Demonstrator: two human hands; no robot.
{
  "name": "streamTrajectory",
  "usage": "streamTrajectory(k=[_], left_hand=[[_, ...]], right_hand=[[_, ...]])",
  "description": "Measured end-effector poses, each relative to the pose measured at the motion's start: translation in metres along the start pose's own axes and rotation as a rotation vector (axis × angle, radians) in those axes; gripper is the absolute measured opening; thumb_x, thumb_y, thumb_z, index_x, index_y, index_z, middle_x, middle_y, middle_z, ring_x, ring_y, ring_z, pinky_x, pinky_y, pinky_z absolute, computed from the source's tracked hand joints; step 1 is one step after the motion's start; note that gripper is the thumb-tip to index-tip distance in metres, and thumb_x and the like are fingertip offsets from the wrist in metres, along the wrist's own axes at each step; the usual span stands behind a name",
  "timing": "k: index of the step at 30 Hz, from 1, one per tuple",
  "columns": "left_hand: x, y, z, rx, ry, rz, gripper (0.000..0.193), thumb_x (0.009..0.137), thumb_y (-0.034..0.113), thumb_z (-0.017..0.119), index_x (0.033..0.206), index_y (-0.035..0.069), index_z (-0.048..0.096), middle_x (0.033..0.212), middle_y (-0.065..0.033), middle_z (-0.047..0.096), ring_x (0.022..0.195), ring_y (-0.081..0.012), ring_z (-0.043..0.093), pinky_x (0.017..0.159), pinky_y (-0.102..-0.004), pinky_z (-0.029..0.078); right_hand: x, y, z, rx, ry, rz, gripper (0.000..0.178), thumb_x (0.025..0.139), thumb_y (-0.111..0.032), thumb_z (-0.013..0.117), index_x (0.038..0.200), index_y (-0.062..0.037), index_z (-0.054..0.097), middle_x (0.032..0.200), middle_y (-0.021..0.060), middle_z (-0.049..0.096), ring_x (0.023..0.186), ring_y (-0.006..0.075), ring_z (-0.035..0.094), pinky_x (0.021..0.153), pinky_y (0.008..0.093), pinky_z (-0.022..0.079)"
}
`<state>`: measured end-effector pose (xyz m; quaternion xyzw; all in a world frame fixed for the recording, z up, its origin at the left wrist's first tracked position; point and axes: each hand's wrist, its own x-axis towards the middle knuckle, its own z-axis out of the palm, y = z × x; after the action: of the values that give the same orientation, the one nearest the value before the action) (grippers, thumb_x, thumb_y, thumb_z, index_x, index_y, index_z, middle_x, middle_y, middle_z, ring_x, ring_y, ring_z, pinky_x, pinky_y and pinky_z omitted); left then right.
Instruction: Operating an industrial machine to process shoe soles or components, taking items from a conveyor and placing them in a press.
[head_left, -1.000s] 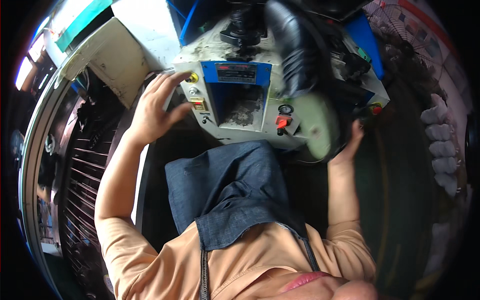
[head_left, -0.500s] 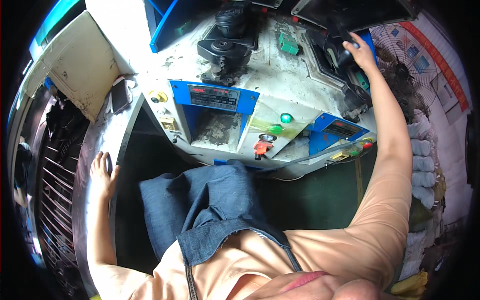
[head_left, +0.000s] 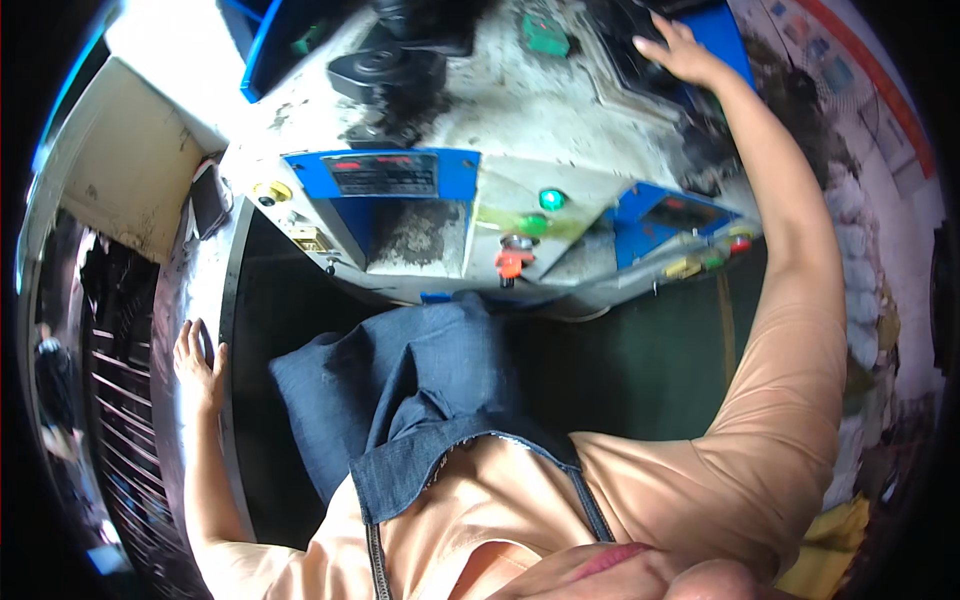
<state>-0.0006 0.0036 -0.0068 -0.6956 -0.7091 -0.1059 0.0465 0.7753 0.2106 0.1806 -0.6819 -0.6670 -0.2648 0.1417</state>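
With right hand spread, seemingly empty, just right of black fixture slanting lengthwise down-right, upper right of frame (cannot tell if touching); nearer than with left hand, loosely spread, lower left.

**Stained machine top and pale metal ledge**

The white machine top is blotched with dark grime, heaviest near its black fittings. Standing on it are a black clamp fixture and, farther right, a small green block. The ledge, on the left, runs toward the person; a flat, dark, phone-like slab lies near its far end, and the left hand rests nearer. Below, the dark green floor bears a yellowish-brown line.
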Motion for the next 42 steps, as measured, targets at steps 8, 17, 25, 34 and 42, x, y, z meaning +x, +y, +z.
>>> streamTrajectory(k=[8, 17, 25, 34, 42], left_hand=[[0.0, -0.026, 0.014, 0.086, 0.103, 0.082, 0.06, 0.088, 0.047, 0.051, 0.134, 0.01, 0.042, 0.135, -0.0173, 0.042, 0.124, -0.0345, 0.039, 0.103, -0.0468, 0.031], [-0.004, -0.021, 0.021, 0.061, 0.091, 0.084, 0.059, 0.088, 0.045, 0.053, 0.132, 0.008, 0.044, 0.134, -0.0202, 0.042, 0.123, -0.0375, 0.039, 0.102, -0.0464, 0.032], [-0.007, -0.018, 0.004, 0.038, 0.04, -0.012, 0.058, 0.088, 0.044, 0.051, 0.134, 0.009, 0.042, 0.138, -0.0183, 0.038, 0.127, -0.0355, 0.035, 0.106, -0.0462, 0.029], [-0.013, -0.006, -0.004, 0.01, 0.04, -0.058, 0.057, 0.086, 0.038, 0.056, 0.131, 0.007, 0.044, 0.137, -0.0171, 0.039, 0.126, -0.0349, 0.036, 0.106, -0.0456, 0.028], [-0.012, 0.003, -0.016, -0.059, 0.027, -0.089, 0.054, 0.084, 0.037, 0.058, 0.129, 0.008, 0.047, 0.136, -0.0167, 0.04, 0.129, -0.0338, 0.034, 0.107, -0.0474, 0.025]], right_hand=[[-0.205, 0.007, -0.099, 0.715, 0.939, 0.237, 0.035, 0.096, -0.027, 0.046, 0.11, 0.0026, 0.057, 0.107, 0.0135, 0.06, 0.1, 0.0221, 0.057, 0.091, 0.0346, 0.042], [-0.294, 0.075, 0.079, 0.614, 1.223, 1.6, 0.032, 0.083, -0.017, 0.044, 0.086, 0.0063, 0.065, 0.093, 0.0213, 0.065, 0.084, 0.0316, 0.063, 0.074, 0.0412, 0.051], [-0.305, 0.058, 0.009, 0.771, 1.261, 1.012, 0.028, 0.082, -0.02, 0.044, 0.096, 0.0006, 0.058, 0.093, 0.0116, 0.059, 0.088, 0.023, 0.056, 0.083, 0.0334, 0.044], [-0.2, -0.232, -0.153, 0.925, 0.682, -0.339, 0.019, 0.088, -0.011, 0.052, 0.101, 0.0031, 0.054, 0.087, 0.0082, 0.053, 0.071, 0.0134, 0.047, 0.066, 0.0261, 0.041], [0.038, -0.29, -0.063, 0.573, 0.24, -0.227, 0.059, 0.08, -0.044, 0.065, 0.124, -0.0074, 0.053, 0.116, 0.0236, 0.055, 0.108, 0.0357, 0.055, 0.092, 0.0407, 0.045]])
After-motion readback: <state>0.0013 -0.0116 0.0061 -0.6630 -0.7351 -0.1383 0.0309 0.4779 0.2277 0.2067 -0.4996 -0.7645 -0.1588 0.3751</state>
